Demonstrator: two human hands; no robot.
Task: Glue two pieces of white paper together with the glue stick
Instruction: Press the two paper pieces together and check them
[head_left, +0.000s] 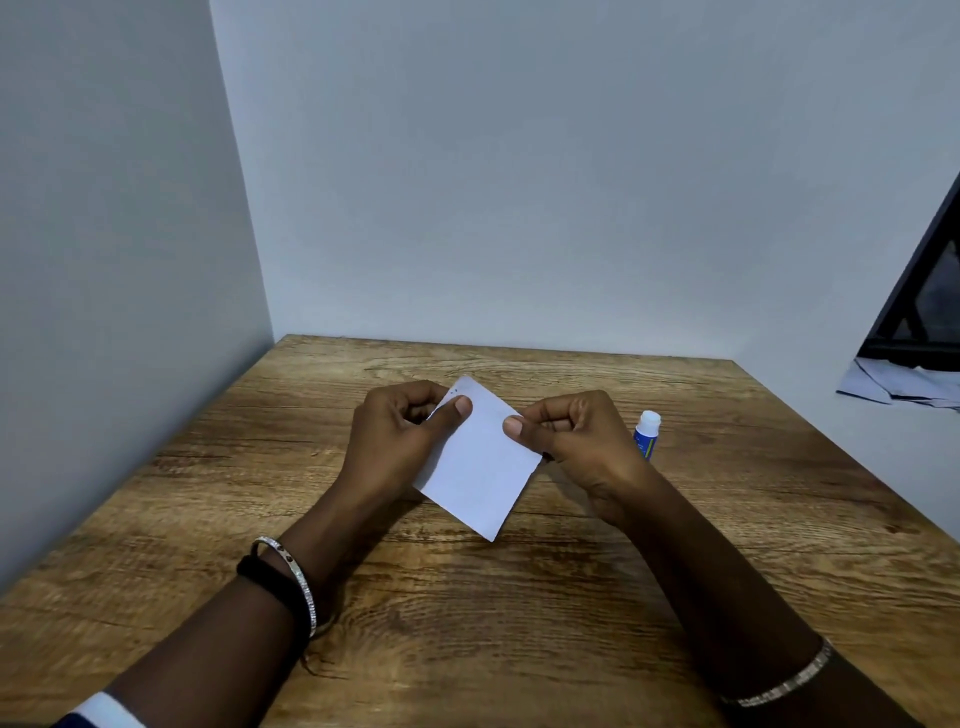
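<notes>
A small white paper (480, 467) is held tilted above the middle of the wooden table (467, 623). My left hand (400, 441) pinches its upper left edge with thumb on top. My right hand (576, 441) pinches its right edge the same way. I cannot tell whether it is one sheet or two lying together. A glue stick (647, 434) with a white cap and a blue label stands upright on the table just right of my right hand, partly hidden by it.
Grey walls close the table at the back and on the left. At the far right, beyond the table's edge, a dark-framed panel (930, 301) leans over loose papers (904, 387). Bracelets sit on both wrists.
</notes>
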